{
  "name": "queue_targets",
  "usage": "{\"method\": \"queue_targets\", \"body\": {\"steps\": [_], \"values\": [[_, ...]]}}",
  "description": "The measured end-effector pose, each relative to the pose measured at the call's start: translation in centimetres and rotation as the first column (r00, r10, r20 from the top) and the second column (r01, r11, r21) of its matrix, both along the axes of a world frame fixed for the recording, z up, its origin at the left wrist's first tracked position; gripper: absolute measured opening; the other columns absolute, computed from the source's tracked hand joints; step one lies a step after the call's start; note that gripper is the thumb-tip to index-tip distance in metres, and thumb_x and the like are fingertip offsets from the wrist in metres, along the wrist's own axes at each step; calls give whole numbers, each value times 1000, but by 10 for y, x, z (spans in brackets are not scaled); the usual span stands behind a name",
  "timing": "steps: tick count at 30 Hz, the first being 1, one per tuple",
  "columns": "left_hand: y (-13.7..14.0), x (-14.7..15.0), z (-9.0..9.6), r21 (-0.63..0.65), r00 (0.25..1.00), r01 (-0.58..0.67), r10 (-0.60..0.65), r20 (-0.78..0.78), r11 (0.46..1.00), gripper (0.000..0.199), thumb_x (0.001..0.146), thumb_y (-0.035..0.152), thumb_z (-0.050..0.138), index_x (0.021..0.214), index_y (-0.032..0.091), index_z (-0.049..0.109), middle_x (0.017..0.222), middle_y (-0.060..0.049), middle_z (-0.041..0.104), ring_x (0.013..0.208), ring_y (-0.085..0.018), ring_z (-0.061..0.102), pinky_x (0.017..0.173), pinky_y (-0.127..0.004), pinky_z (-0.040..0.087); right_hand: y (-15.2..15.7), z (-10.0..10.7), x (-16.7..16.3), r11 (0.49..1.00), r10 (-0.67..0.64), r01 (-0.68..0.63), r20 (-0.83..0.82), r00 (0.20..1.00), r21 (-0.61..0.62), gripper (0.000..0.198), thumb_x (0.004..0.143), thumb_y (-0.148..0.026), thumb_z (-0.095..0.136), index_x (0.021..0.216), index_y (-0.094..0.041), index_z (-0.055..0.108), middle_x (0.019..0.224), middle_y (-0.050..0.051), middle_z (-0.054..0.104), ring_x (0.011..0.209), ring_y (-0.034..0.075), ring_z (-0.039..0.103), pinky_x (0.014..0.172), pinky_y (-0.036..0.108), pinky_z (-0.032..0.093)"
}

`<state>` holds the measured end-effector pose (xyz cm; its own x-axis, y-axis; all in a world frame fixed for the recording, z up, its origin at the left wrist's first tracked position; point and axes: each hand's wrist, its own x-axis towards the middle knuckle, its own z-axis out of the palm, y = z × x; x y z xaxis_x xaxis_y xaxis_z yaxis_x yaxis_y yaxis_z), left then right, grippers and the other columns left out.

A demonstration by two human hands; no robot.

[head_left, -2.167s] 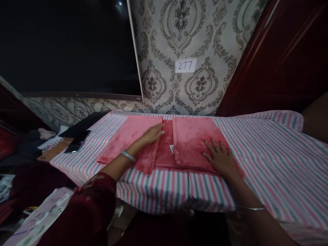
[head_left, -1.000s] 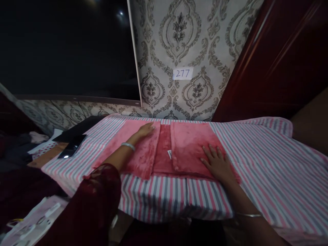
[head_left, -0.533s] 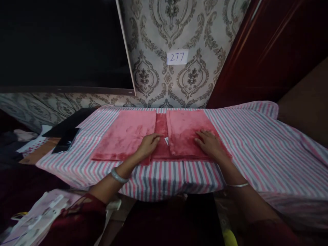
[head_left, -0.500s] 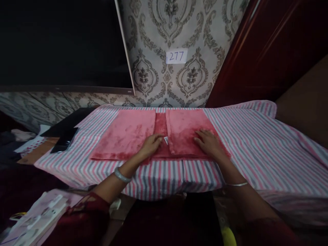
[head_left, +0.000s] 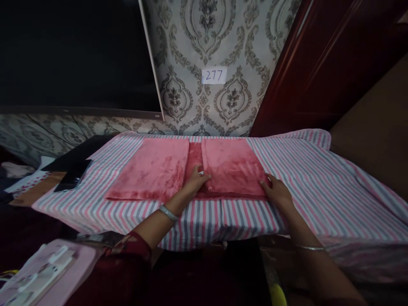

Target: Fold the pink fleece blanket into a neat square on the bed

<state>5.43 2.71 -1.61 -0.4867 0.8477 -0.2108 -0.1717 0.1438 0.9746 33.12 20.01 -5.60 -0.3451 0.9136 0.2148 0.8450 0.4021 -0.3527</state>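
A pink plush cloth [head_left: 153, 165] lies spread on a striped cover, with its left and right sides folded inward. Between the folded panels runs a narrow darker strip. My left hand [head_left: 198, 180] is at the inner edge of the right panel, its thumb and fingers curled around that edge beside a small white label. At the outer right edge of the same panel, my right hand [head_left: 278, 191] pinches the cloth between thumb and fingers. The fingertips under the cloth are partly hidden.
The striped cover [head_left: 318, 191] drapes over the front edge of the table. A dark screen [head_left: 76, 55] stands at the back left, and a dark red panel [head_left: 306, 63] at the right. On the left are a black flat object [head_left: 72, 176] and a power strip [head_left: 47, 272].
My right hand has moved from lying on the right panel to gripping its outer edge. My left hand has shifted right onto that panel's inner edge. The view has turned slightly.
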Motion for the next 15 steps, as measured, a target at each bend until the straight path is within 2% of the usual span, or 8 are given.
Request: {"method": "queue_targets", "body": {"steps": [3, 7, 11, 15], "values": [[11, 3, 1, 54, 992, -50, 56, -116, 997, 80, 73, 8, 65, 148, 21, 38, 98, -1, 73, 76, -14, 70, 67, -24, 58, -1, 4, -4, 1000, -17, 16, -68, 998, -9, 60, 93, -47, 47, 140, -14, 62, 107, 16, 75, 99, 33, 71, 85, 41, 53], [8, -3, 0, 91, 965, -31, 54, -256, 995, 83, 74, 11, 60, 152, 26, 34, 122, -6, 70, 91, -18, 71, 74, -28, 60, -1, 7, -4, 996, -48, 34, -187, 981, -80, 61, 88, -49, 52, 140, -18, 62, 95, 11, 77, 87, 30, 72, 77, 39, 54], [-5, -8, -11, 53, 988, -1, 9, -156, 999, 82, 71, 11, 62, 148, 24, 36, 120, -7, 70, 94, -20, 71, 75, -30, 60, -1, 1, -4, 985, -67, 24, -245, 967, -172, 67, 84, -53, 56, 139, -16, 62, 101, 13, 76, 91, 31, 72, 79, 39, 54], [-7, -13, -11, 117, 1000, 2, 0, -19, 993, 90, 69, 19, 75, 149, 20, 34, 114, -9, 71, 98, -23, 71, 81, -33, 59, 1, -2, -3, 967, -97, 29, -264, 960, -253, 75, 83, -59, 57, 143, -13, 59, 107, 14, 75, 97, 32, 71, 86, 40, 53]]}}
